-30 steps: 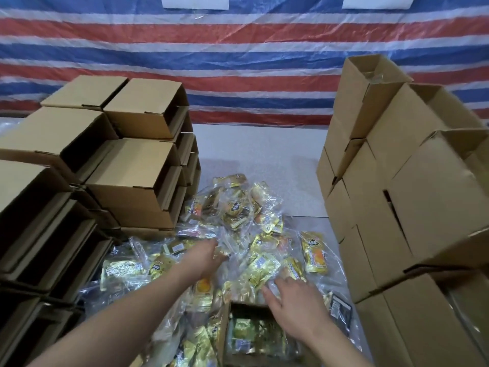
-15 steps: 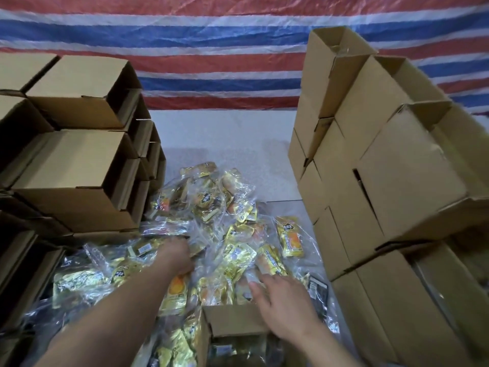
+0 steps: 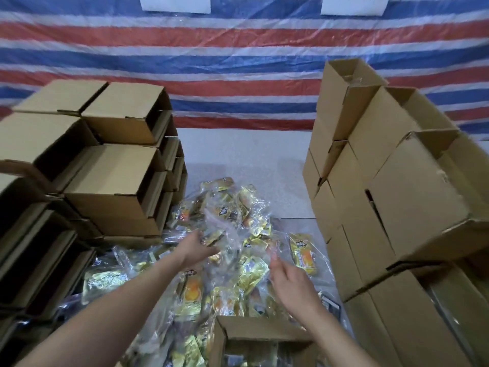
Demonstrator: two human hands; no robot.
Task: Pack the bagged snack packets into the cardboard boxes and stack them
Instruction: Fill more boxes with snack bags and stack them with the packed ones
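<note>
A heap of clear plastic bags holding yellow-and-gold foil snack packets [image 3: 225,250] covers the grey surface [image 3: 246,154] in the centre and lower centre of the frame; the bags are crinkled and glossy, and several packets show an orange picture and dark printed lettering on the front. One such packet [image 3: 303,254] lies face up at the right edge of the heap, near the right-hand boxes. The left hand [image 3: 197,249], at centre frame, reaches into the heap with its fingers curled around a transparent bag [image 3: 227,223] that is raised slightly above the rest. The right hand [image 3: 289,283], lower centre-right, hovers over the heap with fingers loosely bent and apart, holding nothing; its outline is blurred. At the bottom centre stands an open brown cardboard box [image 3: 254,337] with bagged packets visible inside it. On the left of the frame is a stack of brown cardboard boxes [image 3: 116,181] lying on their sides, dark openings facing right. On the right of the frame rises a taller stack of brown cardboard boxes [image 3: 397,197], some with top flaps raised. Across the top hangs a red, white and blue striped tarpaulin [image 3: 238,62] bearing two white paper sheets [image 3: 176,2].
</note>
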